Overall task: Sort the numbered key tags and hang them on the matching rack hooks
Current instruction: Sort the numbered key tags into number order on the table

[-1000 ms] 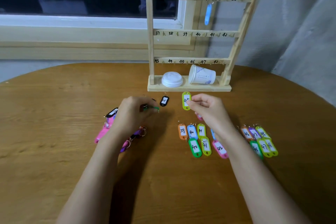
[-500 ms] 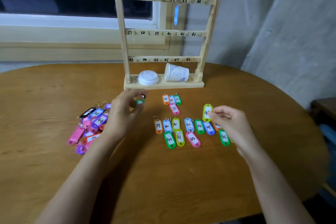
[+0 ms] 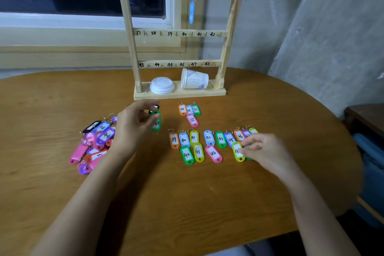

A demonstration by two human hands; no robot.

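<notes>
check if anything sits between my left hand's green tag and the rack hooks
Nothing visible blocks the green tag in the left hand from the rack hooks; the cup and lid sit low on the rack's base.

The one view came from a wide-angle camera worn on the person's head, facing forward and tilted down over the oval brown wooden tabletop [image 3: 187, 203]. It sat near: both bare forearms entered from the bottom of the frame. The left hand [image 3: 133, 127] pinched a green plastic key tag [image 3: 156, 126] left of centre, the right hand [image 3: 266, 151] pinched a yellow-green plastic key tag [image 3: 238, 157] right of centre, and the handwritten tag numbers were mostly legible. Straight ahead, at the tabletop's far edge, stood the pale wooden rack of numbered hooks [image 3: 178, 33], its top cut off. The lens bowed the tabletop's edges; the right edge fell inside the frame, the left edge outside it.
</notes>
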